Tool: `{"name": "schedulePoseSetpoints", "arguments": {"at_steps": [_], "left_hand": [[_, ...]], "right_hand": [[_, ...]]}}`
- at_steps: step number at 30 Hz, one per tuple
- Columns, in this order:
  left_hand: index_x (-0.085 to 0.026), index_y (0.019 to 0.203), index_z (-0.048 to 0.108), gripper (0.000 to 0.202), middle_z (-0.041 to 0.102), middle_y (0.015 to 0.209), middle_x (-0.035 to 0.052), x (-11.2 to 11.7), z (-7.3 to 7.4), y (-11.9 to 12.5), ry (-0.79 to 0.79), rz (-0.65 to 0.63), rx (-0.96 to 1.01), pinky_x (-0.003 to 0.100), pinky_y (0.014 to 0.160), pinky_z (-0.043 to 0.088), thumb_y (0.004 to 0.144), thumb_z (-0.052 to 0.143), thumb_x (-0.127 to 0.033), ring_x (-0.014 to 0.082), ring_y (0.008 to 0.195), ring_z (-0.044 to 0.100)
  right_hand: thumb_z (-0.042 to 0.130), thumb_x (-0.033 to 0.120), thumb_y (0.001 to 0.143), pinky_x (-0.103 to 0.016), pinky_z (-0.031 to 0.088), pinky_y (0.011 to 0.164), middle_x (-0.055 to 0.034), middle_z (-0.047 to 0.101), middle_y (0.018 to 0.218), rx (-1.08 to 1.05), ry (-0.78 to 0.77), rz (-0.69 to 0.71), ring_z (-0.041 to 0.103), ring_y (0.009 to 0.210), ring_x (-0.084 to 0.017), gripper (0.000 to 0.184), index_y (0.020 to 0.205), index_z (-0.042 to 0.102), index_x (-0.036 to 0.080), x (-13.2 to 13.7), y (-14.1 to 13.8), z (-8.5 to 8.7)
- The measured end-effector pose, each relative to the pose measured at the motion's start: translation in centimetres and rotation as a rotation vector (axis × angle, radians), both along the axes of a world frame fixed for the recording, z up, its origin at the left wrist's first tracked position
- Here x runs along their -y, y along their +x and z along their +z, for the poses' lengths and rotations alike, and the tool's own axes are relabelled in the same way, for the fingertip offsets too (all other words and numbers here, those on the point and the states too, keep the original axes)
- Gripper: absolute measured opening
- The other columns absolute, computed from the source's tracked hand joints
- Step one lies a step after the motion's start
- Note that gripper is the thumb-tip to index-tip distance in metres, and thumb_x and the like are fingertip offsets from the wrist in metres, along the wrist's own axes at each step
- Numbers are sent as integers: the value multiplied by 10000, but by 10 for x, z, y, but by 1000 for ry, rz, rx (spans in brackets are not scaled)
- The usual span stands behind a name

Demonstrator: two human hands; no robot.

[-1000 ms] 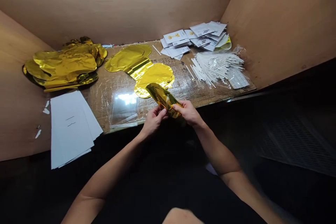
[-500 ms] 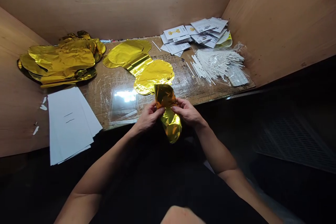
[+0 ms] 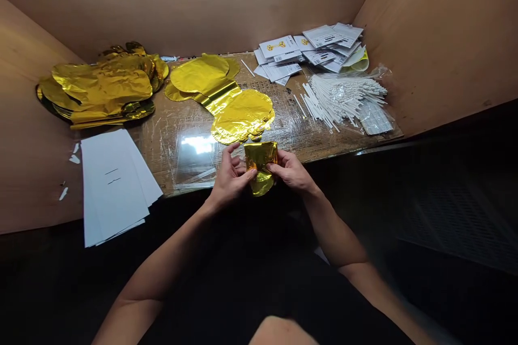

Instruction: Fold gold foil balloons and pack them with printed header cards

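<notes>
A folded gold foil balloon [image 3: 261,164] is pinched between both my hands just above the table's front edge. My left hand [image 3: 229,179] grips its left side with thumb and forefinger, the other fingers lifted. My right hand [image 3: 290,171] holds its right side, fingers closed on the foil. A clear plastic sleeve [image 3: 195,157] lies flat on the table just left of my hands. Behind them lies a flat stack of gold foil balloons [image 3: 226,98].
A pile of crumpled gold foil balloons [image 3: 101,86] sits at the far left. White card sheets [image 3: 115,186] overhang the front left edge. White sticks in a plastic bag [image 3: 346,98] and printed cards [image 3: 307,51] lie at the right back. Wooden walls enclose the table.
The foil balloon has been folded smaller: a long strip a second ago, then hanging down below my hands, now a compact folded packet between both hands.
</notes>
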State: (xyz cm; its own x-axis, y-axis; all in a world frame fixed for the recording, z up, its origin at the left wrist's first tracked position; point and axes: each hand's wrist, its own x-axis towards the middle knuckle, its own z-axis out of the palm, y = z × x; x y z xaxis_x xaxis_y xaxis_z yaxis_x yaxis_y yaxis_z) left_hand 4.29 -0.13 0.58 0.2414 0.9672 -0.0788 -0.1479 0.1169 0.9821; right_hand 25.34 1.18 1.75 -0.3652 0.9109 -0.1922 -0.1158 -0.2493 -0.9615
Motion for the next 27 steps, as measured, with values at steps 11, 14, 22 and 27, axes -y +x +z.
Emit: {"name": "schedulePoseSetpoints", "arguments": {"at_steps": [11,14,22,27], "left_hand": [[-256,959,859,156,786,974,82,14,7,-26,502,-146,-422,321,778,593,916,712,-282,197,846,740],[-230,1183,809,279,791,1085,102,7,10,-53,478,-64,-533,349,859,598,1004,621,-330,221,939,745],[-83,1257,667,645,565,1410,330,24,6,-285,-386,854,-1482,675,1116,421,837,801,-555,538,1388,476],[-130,1233,660,484,589,1347,286,39,-18,-292,-282,869,-1561,610,1114,438,965,642,-533,475,1325,528]], "right_hand": [[692,369,937,-287,501,723,-42,766,894,423,322,451,653,798,-198,212,991,813,204,-22,9,39],[656,400,978,-274,437,627,-23,687,729,498,398,545,579,665,-173,259,856,760,196,-29,-8,31],[662,436,977,-302,493,681,-53,749,841,444,333,418,656,755,-211,254,930,753,204,-32,-9,11],[657,461,961,-306,492,660,-44,708,787,431,336,414,631,733,-209,272,877,720,210,-29,-25,14]]}}
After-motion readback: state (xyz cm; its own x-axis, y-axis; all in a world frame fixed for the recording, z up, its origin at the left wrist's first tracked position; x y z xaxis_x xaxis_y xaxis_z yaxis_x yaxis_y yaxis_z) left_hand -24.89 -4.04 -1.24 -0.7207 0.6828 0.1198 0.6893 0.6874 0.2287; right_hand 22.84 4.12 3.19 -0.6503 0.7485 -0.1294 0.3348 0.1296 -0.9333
